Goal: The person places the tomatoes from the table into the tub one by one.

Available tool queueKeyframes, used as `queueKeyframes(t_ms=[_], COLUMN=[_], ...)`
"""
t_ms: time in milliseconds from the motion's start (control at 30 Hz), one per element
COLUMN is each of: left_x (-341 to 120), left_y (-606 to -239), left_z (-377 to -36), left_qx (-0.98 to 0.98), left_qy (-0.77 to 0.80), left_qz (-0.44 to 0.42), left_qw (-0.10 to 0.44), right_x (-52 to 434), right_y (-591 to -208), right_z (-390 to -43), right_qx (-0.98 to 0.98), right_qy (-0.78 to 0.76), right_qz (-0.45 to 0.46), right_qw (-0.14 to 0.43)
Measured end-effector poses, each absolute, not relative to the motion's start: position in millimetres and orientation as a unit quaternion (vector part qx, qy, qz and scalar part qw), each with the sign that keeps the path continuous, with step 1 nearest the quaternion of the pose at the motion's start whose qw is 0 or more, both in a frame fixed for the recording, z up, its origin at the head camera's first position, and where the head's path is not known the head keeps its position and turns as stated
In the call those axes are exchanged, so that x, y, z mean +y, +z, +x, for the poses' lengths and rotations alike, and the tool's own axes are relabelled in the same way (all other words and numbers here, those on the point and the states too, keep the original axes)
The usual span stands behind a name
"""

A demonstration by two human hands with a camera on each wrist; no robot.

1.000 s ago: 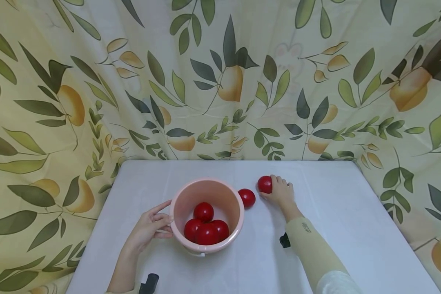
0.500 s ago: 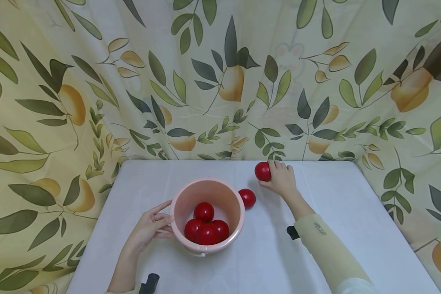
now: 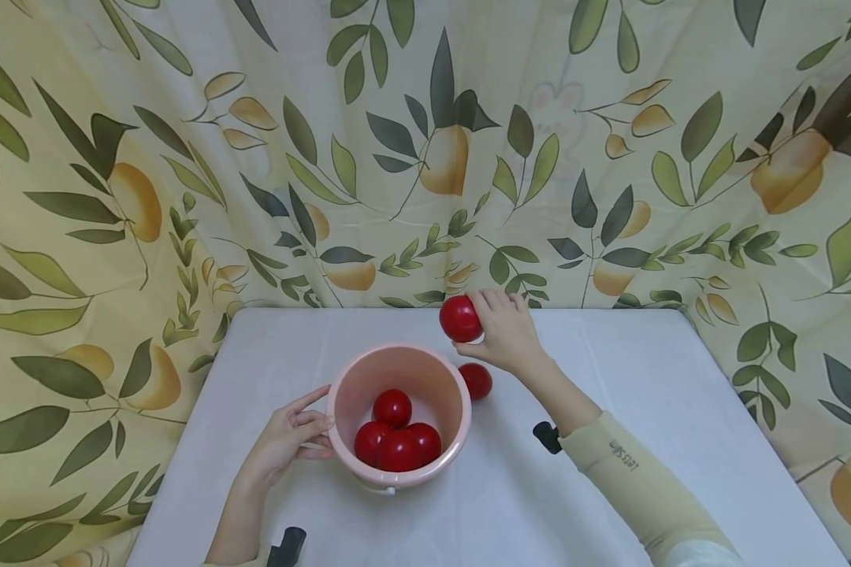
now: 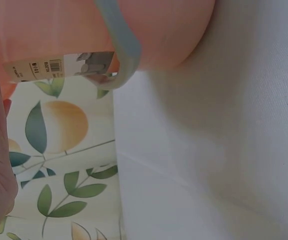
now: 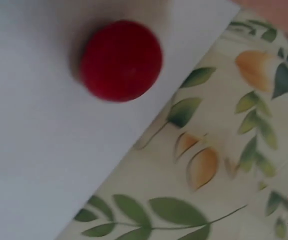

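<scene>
Glossy red ball (image 3: 460, 319) held above pink bucket's (image 3: 340, 394) far rim, four red balls (image 3: 395, 433) inside

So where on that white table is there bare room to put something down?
The table's right side, beyond the right hand, is bare, as is the far-left corner behind the pink bucket. It is crowded around the bucket: left hand, loose red ball.

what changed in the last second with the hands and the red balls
The right hand, gripping a red ball, lifted it off the table and carried it left toward the pink bucket. Unchanged: the left hand on the bucket's side, the balls inside, the loose ball beside it.
</scene>
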State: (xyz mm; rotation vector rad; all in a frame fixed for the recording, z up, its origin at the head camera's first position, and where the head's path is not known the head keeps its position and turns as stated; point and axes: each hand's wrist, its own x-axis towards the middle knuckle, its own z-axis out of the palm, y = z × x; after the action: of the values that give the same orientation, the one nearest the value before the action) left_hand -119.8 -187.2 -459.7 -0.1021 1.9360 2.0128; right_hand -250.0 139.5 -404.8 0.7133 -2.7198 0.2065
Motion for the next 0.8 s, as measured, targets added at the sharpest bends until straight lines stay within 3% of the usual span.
queueKeyframes(t_ms=[300,600,800], left_x=[-187.5,-188.9,-189.4], left_y=[-459.0,-460.4,-460.9], left_z=[-119.7,-121.1,-121.4], left_qx=[0.68,0.675,0.672], left_qy=[0.712,0.715,0.717], left_qz=[-0.031,-0.025,-0.023], left_qw=[0.174,0.18,0.182], right_x=[93.2,60.5,45.4], right_y=[-399.3,-414.8,-431.3], right_z=[-221.0,-199.5,-196.7], right_qx=[-0.91,-0.892,-0.875], right_qy=[0.051,0.019,-0.031], right_qz=[0.372,0.446,0.482], right_qw=[0.175,0.074,0.046])
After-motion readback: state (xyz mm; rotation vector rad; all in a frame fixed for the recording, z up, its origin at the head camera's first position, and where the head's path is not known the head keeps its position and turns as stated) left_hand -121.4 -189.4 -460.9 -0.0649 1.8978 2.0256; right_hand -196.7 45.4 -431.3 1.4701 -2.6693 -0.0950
